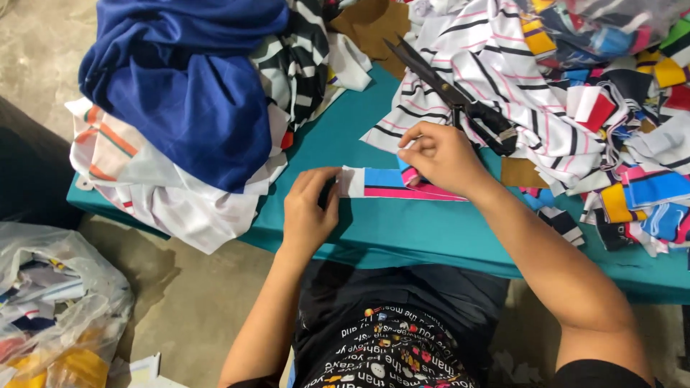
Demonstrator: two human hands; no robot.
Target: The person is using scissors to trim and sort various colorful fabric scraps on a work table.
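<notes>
Here the person worked at a teal table (402, 230) heaped with cloth. Between the hands lay a narrow strip (381, 184) of fabric, banded white, blue and pink, flat on the teal surface just in front of the person. The left hand (309, 212) pressed on the strip's white end, its fingers together and curled down over the edge, thumb tucked beneath so that the cloth seemed pinched there. The right hand (442, 156) rested on the strip's other end, fingers bent and closed around a small fold of white and pink cloth.

Just beyond the right hand lay black scissors (460, 97), blades apart and pointing away from the person, resting on a white sheet with black and pink stripes (496, 57). To the right spread a pile of small scraps (640, 179) in yellow, blue, red and black. On the table's left end sat a blue garment (187, 86) atop white cloth with orange stripes. On the floor at lower left stood a clear plastic bag (57, 309) holding more scraps.
</notes>
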